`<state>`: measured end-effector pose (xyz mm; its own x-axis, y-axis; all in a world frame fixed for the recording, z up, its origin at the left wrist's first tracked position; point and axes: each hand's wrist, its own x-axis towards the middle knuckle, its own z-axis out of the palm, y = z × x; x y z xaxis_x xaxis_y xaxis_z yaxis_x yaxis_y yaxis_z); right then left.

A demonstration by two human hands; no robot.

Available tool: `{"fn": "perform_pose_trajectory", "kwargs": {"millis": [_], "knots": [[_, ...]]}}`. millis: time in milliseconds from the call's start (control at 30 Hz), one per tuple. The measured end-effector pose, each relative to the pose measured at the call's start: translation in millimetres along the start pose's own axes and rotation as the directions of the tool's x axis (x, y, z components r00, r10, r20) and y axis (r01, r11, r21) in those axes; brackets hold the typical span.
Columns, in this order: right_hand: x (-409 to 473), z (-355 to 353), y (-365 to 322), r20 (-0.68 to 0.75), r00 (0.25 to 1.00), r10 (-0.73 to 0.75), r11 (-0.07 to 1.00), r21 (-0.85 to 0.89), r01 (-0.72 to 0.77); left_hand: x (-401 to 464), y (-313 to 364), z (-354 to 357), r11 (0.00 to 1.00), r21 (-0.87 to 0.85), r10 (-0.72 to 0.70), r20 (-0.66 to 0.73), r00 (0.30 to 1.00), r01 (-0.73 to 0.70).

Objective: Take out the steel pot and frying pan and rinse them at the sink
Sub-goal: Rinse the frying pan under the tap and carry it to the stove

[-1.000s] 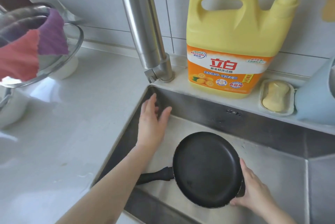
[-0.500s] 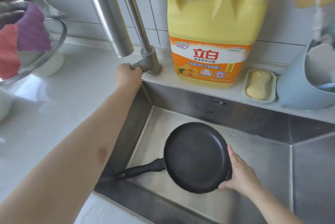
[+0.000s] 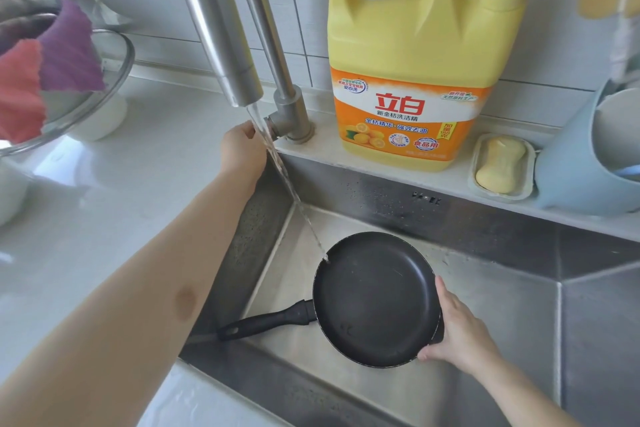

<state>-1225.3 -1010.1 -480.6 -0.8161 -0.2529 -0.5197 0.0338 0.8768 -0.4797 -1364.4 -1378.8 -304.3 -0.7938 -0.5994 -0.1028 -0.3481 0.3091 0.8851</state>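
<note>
The rinsing has begun: the left hand (image 3: 242,149) curls on the silver tap (image 3: 289,115), the right hand (image 3: 460,333) grips the round black frying pan (image 3: 375,300) in the steel sink (image 3: 519,305), which next needs swirling under the water (image 3: 287,177).

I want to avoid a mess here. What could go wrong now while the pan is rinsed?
1. The water stream lands at the very rim of the frying pan, so it may splash outside the sink.
2. The right hand holds only the rim, not the handle; the filling pan could tip.
</note>
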Motion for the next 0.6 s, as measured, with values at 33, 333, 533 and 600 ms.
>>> {"fn": "perform_pose_trajectory", "kwargs": {"millis": [33, 333, 533, 600], "knots": [[0, 0, 1, 0.004, 1.000, -0.002, 1.000, 0.004, 0.002, -6, -5, -1, 1.000, -0.020, 0.001, -0.022, 1.000, -0.001], [5, 4, 9, 0.096, 0.995, -0.007, 0.975, 0.222, -0.014, -135, -151, 17, 0.706, 0.698, -0.435, 0.558, 0.707, -0.117], [13, 4, 15, 0.143, 0.990, -0.012, 0.957, 0.290, -0.030, -146, -185, 34, 0.679, 0.707, -0.511, 0.647, 0.565, -0.196], [13, 4, 15, 0.151, 0.988, -0.015, 0.954, 0.298, -0.031, -146, -195, 34, 0.746, 0.650, -0.483, 0.678, 0.554, -0.145]]}}
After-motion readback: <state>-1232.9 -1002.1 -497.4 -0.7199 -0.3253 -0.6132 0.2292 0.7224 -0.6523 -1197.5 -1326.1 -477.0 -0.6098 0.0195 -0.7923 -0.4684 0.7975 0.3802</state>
